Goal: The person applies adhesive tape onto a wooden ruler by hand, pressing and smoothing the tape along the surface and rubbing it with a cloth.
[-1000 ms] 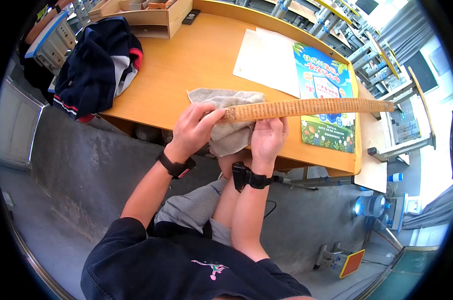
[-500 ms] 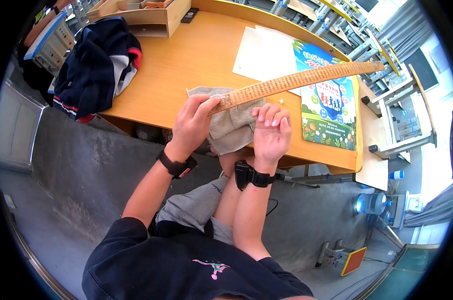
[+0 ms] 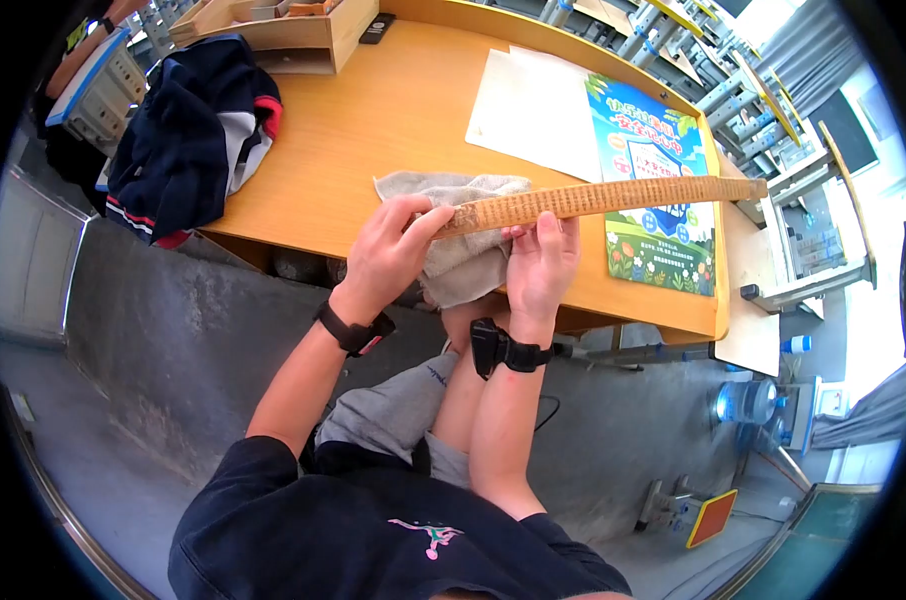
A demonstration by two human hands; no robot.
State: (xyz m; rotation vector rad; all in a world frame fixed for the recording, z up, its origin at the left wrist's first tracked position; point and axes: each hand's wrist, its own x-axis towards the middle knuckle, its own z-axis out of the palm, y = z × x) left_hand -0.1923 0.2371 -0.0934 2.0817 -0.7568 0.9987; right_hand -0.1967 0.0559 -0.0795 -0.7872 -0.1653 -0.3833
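A long, slightly curved wooden strip [image 3: 613, 197] covered in rows of small dark writing extends rightward over the desk. Its near end is pinched between the thumb and fingers of my left hand [image 3: 385, 250]. My right hand [image 3: 543, 262] is under the strip, palm up, with the thumb at its lower edge and the fingertips partly hidden beneath it. A crumpled grey-beige cloth [image 3: 468, 268] lies at the desk edge behind and between both hands. Beyond the strip, a colourful poster [image 3: 658, 255] is partly covered by it.
White paper sheets [image 3: 533, 110] lie on the wooden desk [image 3: 373, 130]. A dark jacket [image 3: 183, 140] is at the left corner, near a wooden tray [image 3: 313, 38] and a small black object [image 3: 377, 28]. Another person's arm [image 3: 73, 68] shows at the upper left. Water bottles [image 3: 748, 402] stand at the right.
Half a second ago the strip was tilted up and my right hand was off it, fingers curled. Now the strip has come down and my right hand touches it again.
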